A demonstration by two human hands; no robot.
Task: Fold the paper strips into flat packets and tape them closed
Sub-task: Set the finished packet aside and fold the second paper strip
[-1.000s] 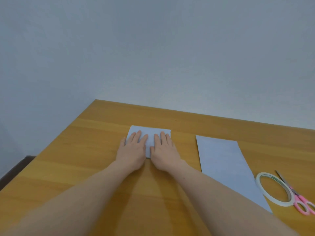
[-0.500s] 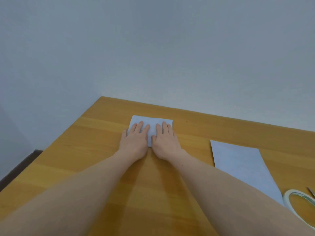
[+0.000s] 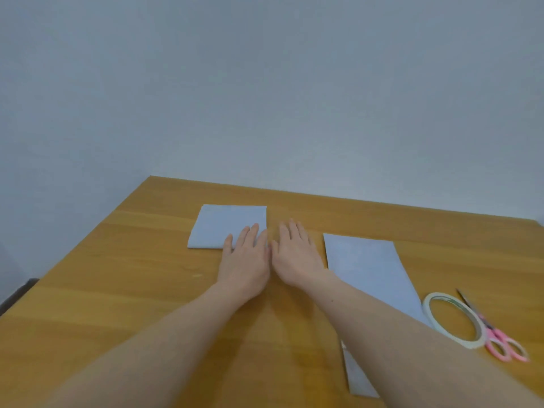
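A folded paper packet lies flat on the wooden surface, left of frame centre. The left hand rests with straight fingers on the packet's lower right corner; the right hand lies flat beside it on bare wood, its grip open and holding nothing. An unfolded strip, a tape roll and pink scissors sit at lower right. To seal it well, keep the packet pinned while fetching tape.

Bare table left of the folded packet; tape roll and scissors crowd the right (touching).
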